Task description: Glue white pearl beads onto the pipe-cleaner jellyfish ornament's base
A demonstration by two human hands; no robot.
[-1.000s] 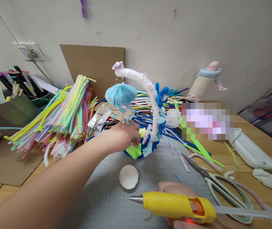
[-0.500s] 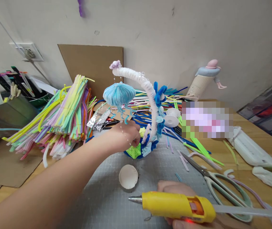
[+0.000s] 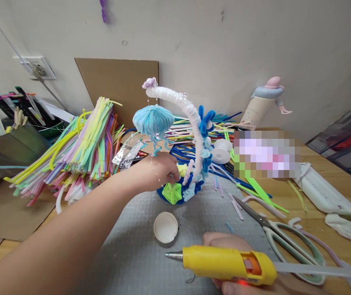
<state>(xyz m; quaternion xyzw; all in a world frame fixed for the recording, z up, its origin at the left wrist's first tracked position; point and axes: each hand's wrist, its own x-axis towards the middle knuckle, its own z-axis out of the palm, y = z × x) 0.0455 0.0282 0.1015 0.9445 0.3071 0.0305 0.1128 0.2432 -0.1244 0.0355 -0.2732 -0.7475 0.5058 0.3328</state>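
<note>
1. A white fuzzy arch [image 3: 199, 137] stands on a round blue base [image 3: 162, 198] near the back of the grey cutting mat [image 3: 126, 250]; blue flowers climb its right side.
2. From the arch's tip hangs a light-blue jellyfish [image 3: 153, 119] with curled tentacles; a thin beaded strand falls across the left wrist.
3. A lime-green star [image 3: 172, 193] lies at the front of the base, just beside the left hand [image 3: 160, 170].
4. The left arm reaches in from the lower left, wrist bent, fingers curled down over the base. Whether the fingertips pinch something there, I cannot tell.
5. The right hand [image 3: 229, 241], low in front, is wrapped around a yellow glue gun [image 3: 224, 262], nozzle pointing left, a red light glowing underneath. Print on its side is too blurred to read.
6. A white glue stick [image 3: 320, 270] juts from the gun's rear, passing over the handles of the scissors [image 3: 266, 223].
7. A small white cup [image 3: 165, 228] sits between base and nozzle.
8. Farther out, pipe cleaners [image 3: 86, 149] are heaped left; at back right leans a cream bottle [image 3: 259, 107], its small markings illegible.
</note>
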